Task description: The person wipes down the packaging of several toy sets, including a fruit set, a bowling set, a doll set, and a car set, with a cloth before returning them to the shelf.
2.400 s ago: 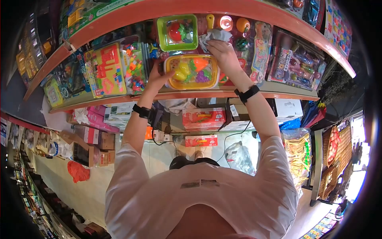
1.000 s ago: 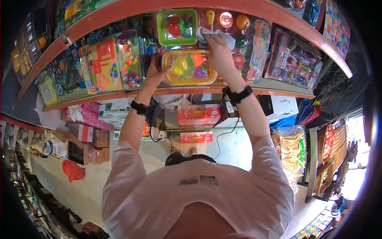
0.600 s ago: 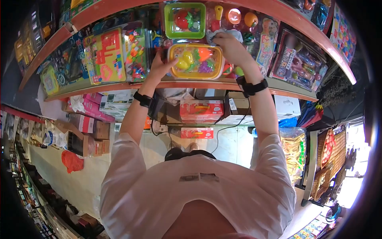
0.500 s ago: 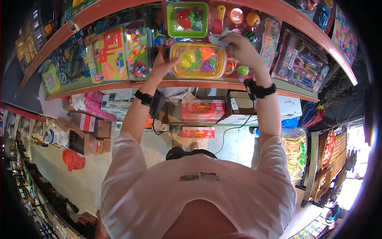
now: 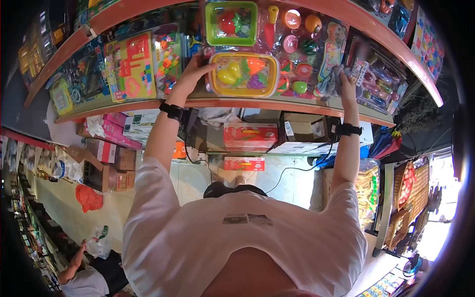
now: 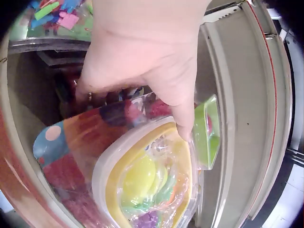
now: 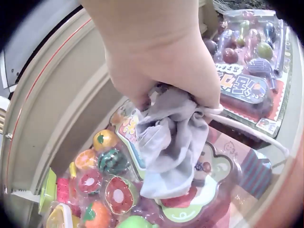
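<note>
A toy fruit set on a printed card lies on the shelf, with a yellow tub (image 5: 244, 94) of plastic fruit and a green tub (image 5: 253, 24) under clear plastic. My left hand (image 5: 194, 74) grips the set's left edge. Its thumb (image 6: 183, 118) rests at the yellow tub's rim, and the fingers reach behind the card, partly hidden. Bunched in my right hand (image 5: 349, 91) is a crumpled grey cloth (image 7: 168, 142). The cloth lies against the right end of the set's card, over its printed cartoon label (image 7: 209, 190).
Right of the set stands a boxed toy pack (image 5: 383, 74); building-block packs (image 5: 131, 67) are at its left. A red shelf lip (image 5: 237, 103) runs along the front, another shelf edge (image 5: 163, 9) above. Cartons (image 5: 250, 136) stand below. Another person (image 5: 89, 277) is at lower left.
My right hand has carried the cloth rightward and down, from between the tubs and loose plastic fruit to the card's right end. My left hand stays at the left edge. Another person has appeared.
</note>
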### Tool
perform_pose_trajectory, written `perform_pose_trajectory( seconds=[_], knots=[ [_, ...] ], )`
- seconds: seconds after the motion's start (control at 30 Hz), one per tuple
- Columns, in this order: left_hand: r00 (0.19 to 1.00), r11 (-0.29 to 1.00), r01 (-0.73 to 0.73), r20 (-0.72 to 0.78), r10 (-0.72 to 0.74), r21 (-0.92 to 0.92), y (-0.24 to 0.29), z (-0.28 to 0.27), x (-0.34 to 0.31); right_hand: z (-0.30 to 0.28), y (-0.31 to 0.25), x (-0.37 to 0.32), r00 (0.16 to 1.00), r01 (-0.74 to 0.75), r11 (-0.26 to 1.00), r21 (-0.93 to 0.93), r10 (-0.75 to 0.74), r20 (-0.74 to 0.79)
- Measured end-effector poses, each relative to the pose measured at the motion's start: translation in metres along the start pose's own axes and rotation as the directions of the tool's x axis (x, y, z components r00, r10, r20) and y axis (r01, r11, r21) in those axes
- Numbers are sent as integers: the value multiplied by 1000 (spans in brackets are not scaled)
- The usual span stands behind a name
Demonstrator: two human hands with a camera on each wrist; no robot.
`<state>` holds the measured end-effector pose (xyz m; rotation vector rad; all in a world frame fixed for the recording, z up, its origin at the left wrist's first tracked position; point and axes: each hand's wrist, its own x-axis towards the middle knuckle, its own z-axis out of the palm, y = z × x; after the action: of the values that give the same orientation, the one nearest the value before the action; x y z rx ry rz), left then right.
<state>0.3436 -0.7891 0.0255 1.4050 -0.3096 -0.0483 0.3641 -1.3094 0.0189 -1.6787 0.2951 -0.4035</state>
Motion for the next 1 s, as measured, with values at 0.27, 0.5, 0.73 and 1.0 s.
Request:
perform_pose_trajectory(
  seconds=[0.27,0.5,0.73,1.0],
  knots=[
    [992,999,-35,-126,29,-39,1,26,0,0,-10,7,989,-104,972,209,79,122],
    [989,990,-58,-129,75,128,42,33,-41,-29,-40,-25,1000,-24,990,143,23,2],
    [997,998,-42,-64,39,-46,22,57,-154,-60,-19,-121,985,-171,971,165,169,25],
    [984,952,30,-157,-81,-303,7,75,-221,-79,1,-210,960,-266,951,155,276,-42]
  ],
)
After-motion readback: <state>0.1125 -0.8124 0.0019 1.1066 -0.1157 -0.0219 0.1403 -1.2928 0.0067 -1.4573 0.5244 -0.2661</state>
